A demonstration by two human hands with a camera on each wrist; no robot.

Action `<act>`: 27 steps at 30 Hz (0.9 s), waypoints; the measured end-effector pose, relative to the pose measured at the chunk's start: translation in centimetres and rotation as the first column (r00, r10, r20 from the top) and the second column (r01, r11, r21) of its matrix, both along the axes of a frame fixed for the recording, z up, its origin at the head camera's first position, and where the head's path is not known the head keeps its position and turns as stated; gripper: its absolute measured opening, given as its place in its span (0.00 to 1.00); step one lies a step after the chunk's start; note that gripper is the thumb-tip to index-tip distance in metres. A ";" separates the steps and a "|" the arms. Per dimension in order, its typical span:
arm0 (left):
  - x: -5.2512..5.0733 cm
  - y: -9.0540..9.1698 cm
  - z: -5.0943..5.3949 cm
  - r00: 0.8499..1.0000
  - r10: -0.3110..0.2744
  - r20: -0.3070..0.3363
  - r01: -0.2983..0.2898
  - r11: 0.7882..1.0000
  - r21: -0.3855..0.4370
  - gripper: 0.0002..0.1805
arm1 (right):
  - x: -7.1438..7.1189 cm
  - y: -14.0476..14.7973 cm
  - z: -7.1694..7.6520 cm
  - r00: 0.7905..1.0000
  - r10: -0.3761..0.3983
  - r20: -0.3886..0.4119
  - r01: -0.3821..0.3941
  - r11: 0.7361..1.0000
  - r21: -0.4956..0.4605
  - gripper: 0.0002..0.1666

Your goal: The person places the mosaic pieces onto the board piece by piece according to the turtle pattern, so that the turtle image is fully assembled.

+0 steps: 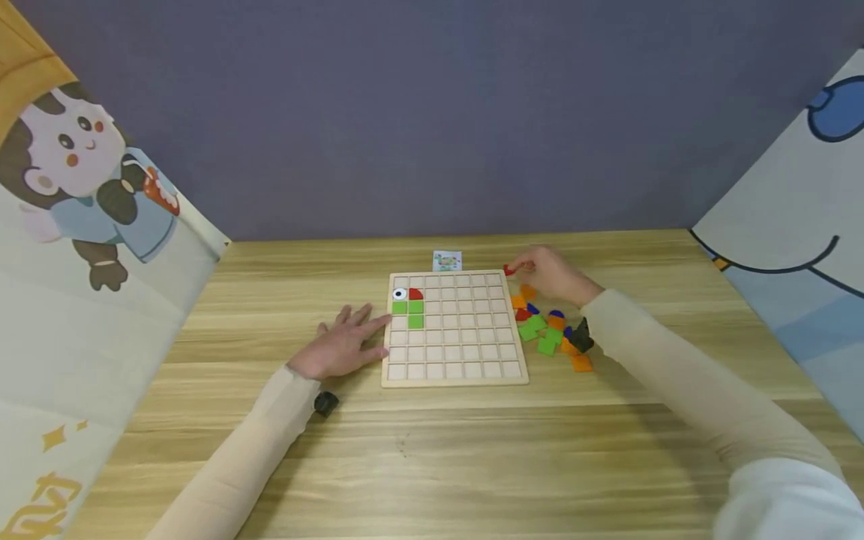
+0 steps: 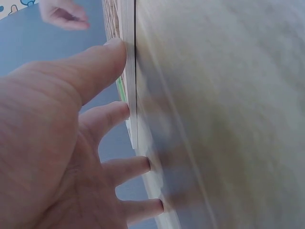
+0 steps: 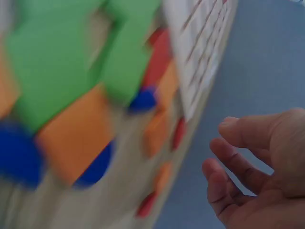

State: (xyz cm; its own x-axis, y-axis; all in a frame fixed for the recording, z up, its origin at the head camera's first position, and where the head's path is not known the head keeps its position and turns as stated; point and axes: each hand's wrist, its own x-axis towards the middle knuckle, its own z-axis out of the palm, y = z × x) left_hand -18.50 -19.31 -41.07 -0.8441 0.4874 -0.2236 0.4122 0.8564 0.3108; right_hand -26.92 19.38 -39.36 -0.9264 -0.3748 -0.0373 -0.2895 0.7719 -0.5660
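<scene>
A square wooden grid board (image 1: 455,386) lies on the table. In its upper left sit a white eye tile (image 1: 400,294), a red quarter-round piece (image 1: 415,294) and several green squares (image 1: 415,321). My left hand (image 1: 343,346), fingers spread, touches the board's left edge with thumb and forefinger; the left wrist view shows this contact at the board's side (image 2: 129,71). Beyond the far right corner, my right hand (image 1: 550,274) hovers near a red piece (image 1: 509,270). In the right wrist view, nothing shows between its loosely bent fingers (image 3: 218,183) and thumb.
Loose green pieces (image 1: 550,341), orange pieces (image 1: 582,364) and blue pieces lie to the right of the board. A small picture card (image 1: 447,261) lies behind the board. A grey wall (image 1: 432,120) closes off the table's far edge.
</scene>
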 end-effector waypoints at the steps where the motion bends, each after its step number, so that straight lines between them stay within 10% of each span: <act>1: 0.0 -0.1 0.0 1.000 0.001 0.000 -0.001 1.000 0.000 0.36 | -0.3 0.4 -0.2 1.000 0.008 -0.004 -0.008 1.000 0.016 0.15; 10: 0.0 -0.1 0.0 1.000 -0.001 0.000 0.001 1.000 0.011 0.36 | -2.5 1.0 -1.9 0.999 0.047 -0.027 -0.045 0.996 0.073 0.17; 27: 0.0 0.2 0.0 1.000 0.006 -0.007 -0.006 1.000 -0.018 0.36 | -2.5 0.3 -1.9 0.986 -0.165 0.031 0.165 0.986 0.010 0.10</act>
State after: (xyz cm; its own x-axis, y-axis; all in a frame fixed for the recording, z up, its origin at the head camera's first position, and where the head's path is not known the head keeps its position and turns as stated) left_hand -18.49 -19.09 -41.03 -0.8484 0.4784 -0.2266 0.4091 0.8642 0.2928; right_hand -29.45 19.66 -41.25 -0.9738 -0.2164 -0.0702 -0.1396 0.8118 -0.5670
